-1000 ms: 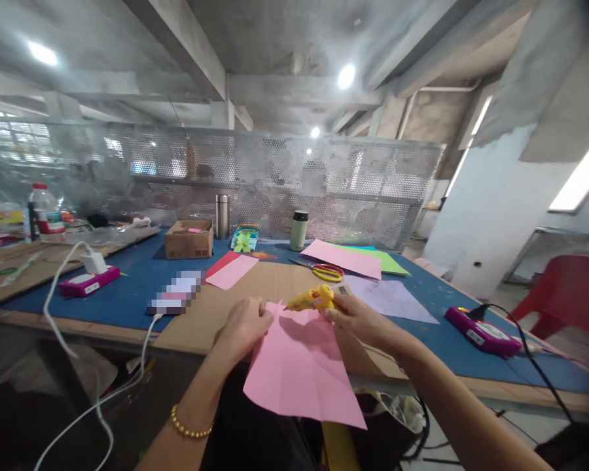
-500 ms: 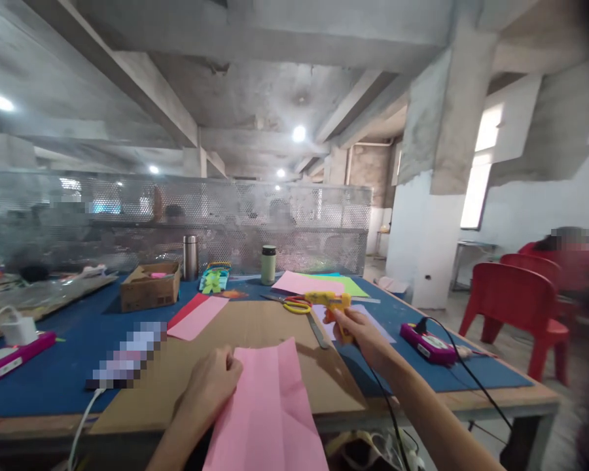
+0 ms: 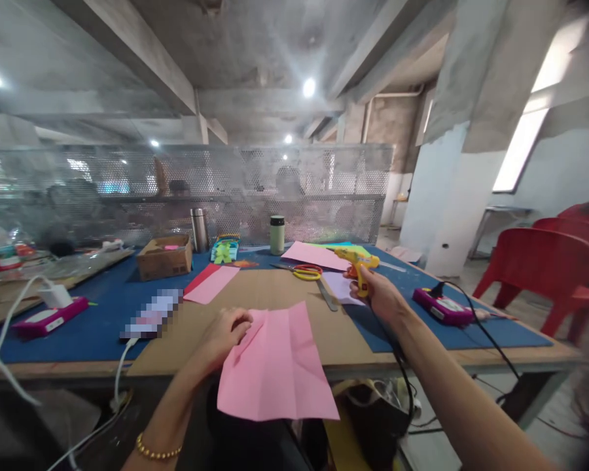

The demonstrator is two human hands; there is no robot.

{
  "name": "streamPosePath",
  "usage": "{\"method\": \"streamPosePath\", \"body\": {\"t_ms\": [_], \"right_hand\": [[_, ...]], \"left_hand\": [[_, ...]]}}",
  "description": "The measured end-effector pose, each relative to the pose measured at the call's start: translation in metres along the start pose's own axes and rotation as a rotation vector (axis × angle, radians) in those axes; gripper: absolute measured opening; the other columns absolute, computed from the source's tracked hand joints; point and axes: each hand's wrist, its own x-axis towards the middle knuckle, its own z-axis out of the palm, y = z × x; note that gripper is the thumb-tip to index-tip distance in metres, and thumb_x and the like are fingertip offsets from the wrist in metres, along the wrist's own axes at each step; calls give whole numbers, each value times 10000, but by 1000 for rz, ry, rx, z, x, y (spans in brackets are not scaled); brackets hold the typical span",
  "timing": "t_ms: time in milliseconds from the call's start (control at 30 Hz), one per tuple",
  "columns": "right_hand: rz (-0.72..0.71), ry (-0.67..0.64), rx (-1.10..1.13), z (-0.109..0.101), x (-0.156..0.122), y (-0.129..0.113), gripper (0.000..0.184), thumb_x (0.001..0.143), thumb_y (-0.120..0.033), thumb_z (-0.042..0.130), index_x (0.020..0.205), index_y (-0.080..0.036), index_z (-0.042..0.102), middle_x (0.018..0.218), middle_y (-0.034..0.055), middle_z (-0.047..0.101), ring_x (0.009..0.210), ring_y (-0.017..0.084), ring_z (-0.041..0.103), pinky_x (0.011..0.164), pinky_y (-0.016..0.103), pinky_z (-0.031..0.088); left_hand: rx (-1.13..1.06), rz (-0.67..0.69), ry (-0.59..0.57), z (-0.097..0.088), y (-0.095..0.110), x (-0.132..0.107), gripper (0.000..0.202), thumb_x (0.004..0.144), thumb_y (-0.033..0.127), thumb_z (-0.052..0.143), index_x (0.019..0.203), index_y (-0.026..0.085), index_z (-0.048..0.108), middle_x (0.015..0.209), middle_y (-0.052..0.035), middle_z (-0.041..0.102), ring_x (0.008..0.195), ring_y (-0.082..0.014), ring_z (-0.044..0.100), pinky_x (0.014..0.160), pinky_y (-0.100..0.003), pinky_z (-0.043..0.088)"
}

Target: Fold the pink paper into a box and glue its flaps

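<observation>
Left hand (image 3: pixel 226 330) is resting on the pink sheet (image 3: pixel 275 366), fingers curled loosely, pinning its left edge to the cardboard (image 3: pixel 275 294); the sheet is overhanging the table's near edge. Right hand (image 3: pixel 380 294) is gripping the yellow glue gun (image 3: pixel 356 261) by its handle, held out above the blue mat (image 3: pixel 412 327), near the scissors (image 3: pixel 307 271). Its black cord (image 3: pixel 397 356) is trailing under the forearm.
</observation>
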Motion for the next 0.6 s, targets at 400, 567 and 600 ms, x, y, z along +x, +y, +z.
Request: {"method": "streamPosePath", "body": {"t_ms": [400,567,600], "right_hand": [[-2,2,17,5,1,-1,343,758,-448,751,897,-145,672,906,70,654,565,92,516,445,202,460],[1,-12,-8,1,4,1,326,775,-454,736,871,-146,694,925,79,659,574,98,513,452,205,468],[-3,-16,-11,1,4,1,324,784,-456,728,874,-147,696,932,79,658,577,99,513,457,206,471]], "left_hand": [[212,33,-25,2,22,-2,273,917,347,500,1038,198,694,964,-86,625,957,-242,529,839,-342,405],[257,14,-32,1,31,-4,302,921,343,503,1115,201,686,1032,-105,626,1003,-253,534,857,-353,424],[268,19,-26,2,32,-3,303,922,338,504,1122,202,687,1039,-107,627,1011,-255,534,863,-354,425]]}}
